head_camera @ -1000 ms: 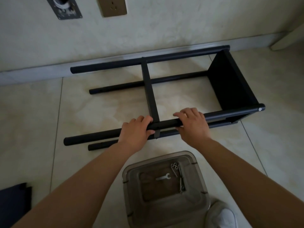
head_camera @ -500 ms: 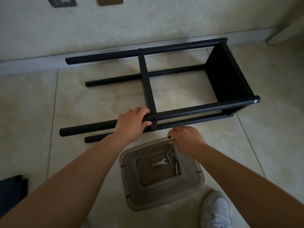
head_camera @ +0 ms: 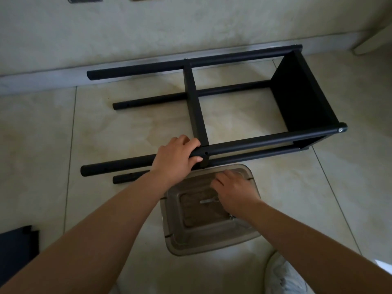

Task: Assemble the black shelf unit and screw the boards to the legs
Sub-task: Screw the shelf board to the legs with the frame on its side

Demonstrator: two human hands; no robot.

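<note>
Head view: the black shelf unit (head_camera: 233, 102) is lying on its side on the tiled floor (head_camera: 42, 134) beside the wall, with four legs running lengthwise. The end board (head_camera: 301, 92) is sitting fixed at the far right, a screw head (head_camera: 340, 130) showing in the nearest leg's tip. The middle board (head_camera: 196, 107) is standing between the legs, its near edge meeting the near upper leg (head_camera: 254, 142) just right of the left hand's fingertips; an open hole (head_camera: 206, 153) there is showing no screw, so this joint is judged unfastened. A further dark board (head_camera: 17, 240) is lying apart at lower left, presumably awaiting fitting, so the work is judged roughly half done. The left hand (head_camera: 176, 158) is gripping that leg, fingers curled over it and thumb beneath. The right hand (head_camera: 234, 192) is reaching into the clear plastic tray (head_camera: 191, 240), fingers bent downward over the hardware; whether they are pinching a screw cannot be told. A small wrench (head_camera: 209, 201) is lying just left of those fingers. Against the frame one second earlier, the right hand has left the leg and dropped to the tray, while the left is keeping its grip.
</note>
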